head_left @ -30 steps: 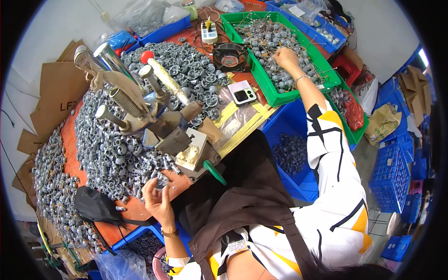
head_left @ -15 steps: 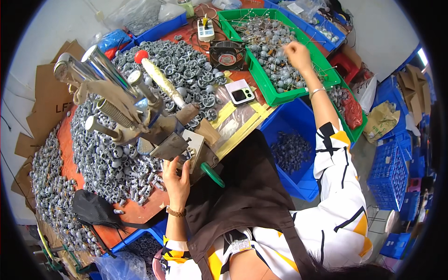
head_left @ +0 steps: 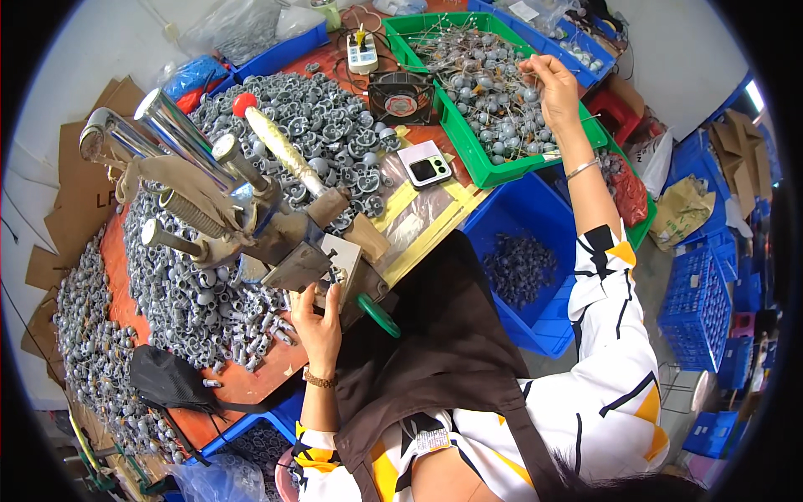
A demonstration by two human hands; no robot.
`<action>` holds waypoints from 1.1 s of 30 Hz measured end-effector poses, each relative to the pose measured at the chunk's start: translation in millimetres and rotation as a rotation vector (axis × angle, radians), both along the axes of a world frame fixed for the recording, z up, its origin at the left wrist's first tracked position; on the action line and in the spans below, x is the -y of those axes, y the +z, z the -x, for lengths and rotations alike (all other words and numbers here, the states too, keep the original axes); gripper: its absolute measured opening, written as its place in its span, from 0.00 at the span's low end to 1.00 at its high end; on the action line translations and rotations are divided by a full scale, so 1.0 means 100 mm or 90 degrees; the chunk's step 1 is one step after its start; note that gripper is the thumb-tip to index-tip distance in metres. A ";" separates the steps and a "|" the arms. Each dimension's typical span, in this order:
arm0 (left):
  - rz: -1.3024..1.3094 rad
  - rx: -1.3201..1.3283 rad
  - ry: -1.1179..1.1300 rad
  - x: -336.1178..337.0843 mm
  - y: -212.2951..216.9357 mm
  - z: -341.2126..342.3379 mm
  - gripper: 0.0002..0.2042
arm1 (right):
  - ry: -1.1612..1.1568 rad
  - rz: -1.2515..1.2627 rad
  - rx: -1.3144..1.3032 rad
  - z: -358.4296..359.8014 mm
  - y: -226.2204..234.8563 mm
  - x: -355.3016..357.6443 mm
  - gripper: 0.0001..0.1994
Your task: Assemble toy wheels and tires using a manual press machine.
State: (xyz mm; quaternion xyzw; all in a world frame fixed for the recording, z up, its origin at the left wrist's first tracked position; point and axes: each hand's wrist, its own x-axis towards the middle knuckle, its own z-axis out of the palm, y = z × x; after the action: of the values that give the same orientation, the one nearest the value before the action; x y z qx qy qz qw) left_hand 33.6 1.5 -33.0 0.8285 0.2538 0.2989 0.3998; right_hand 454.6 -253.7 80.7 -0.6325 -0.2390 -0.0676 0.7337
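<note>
My left hand (head_left: 318,322) sits at the base plate of a small hand press (head_left: 276,226), its fingers pinched on a small grey part under the tool. The press has shiny steel columns and a long lever with a red knob (head_left: 243,104). My right hand (head_left: 554,79) reaches far out over a green tray (head_left: 468,159) filled with round grey pieces on thin wires, and its fingers pinch one of the wired pieces. A silver bangle is on that wrist. A brown apron covers my lap.
Heaps of grey plastic caps (head_left: 318,134) cover the orange table around the press. A phone (head_left: 423,165) lies near a small black fan (head_left: 401,86) and a power strip (head_left: 362,52). A blue bin (head_left: 519,259) of grey parts stands below the table. A black bag (head_left: 171,381) lies at left.
My left hand moved from the cap heap at lower left up to the press base. My right hand lifted slightly within the green tray, pulling up a wired piece.
</note>
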 end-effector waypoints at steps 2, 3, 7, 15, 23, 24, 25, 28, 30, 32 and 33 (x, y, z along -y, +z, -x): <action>0.011 -0.003 0.010 0.01 0.01 -0.01 0.13 | 0.004 -0.064 0.068 0.11 0.09 -0.05 0.07; 0.006 -0.014 0.010 0.00 0.00 -0.01 0.13 | -0.025 -0.110 0.073 0.18 0.15 -0.09 0.07; -0.017 0.054 0.022 0.02 -0.09 -0.02 0.13 | -0.138 -0.103 0.225 0.23 0.18 -0.09 0.07; 0.014 0.029 0.019 0.03 -0.06 -0.04 0.12 | -0.138 0.434 -0.018 -0.42 -0.50 0.28 0.12; -0.059 0.010 0.000 0.03 -0.05 -0.02 0.12 | -0.060 0.185 -0.040 -0.44 -0.04 0.31 0.15; -0.061 0.006 0.010 0.03 -0.06 0.00 0.12 | -0.046 0.089 0.032 -0.42 0.05 0.23 0.15; -0.115 0.001 0.020 0.02 -0.10 0.02 0.13 | -0.109 0.157 0.148 -0.33 0.12 0.14 0.16; -0.092 0.010 0.016 0.07 -0.16 0.02 0.16 | -0.110 0.231 0.295 -0.16 0.07 0.10 0.16; -0.036 0.077 0.002 0.08 -0.08 0.06 0.18 | -0.099 0.498 0.174 -0.34 -0.14 0.11 0.15; -0.106 0.054 0.022 0.08 -0.06 0.23 0.19 | -0.087 0.502 -0.070 -0.46 -0.11 0.14 0.13; -0.098 0.050 0.028 0.09 0.03 0.30 0.17 | 0.017 0.232 -0.087 -0.55 -0.04 0.20 0.14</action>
State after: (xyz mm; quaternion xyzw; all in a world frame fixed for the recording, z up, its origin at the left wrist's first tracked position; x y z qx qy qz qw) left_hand 3.5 -7.4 -30.5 0.8384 0.2324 0.3590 0.3379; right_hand 509.7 -273.8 76.5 -0.7546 -0.2051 0.0299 0.6226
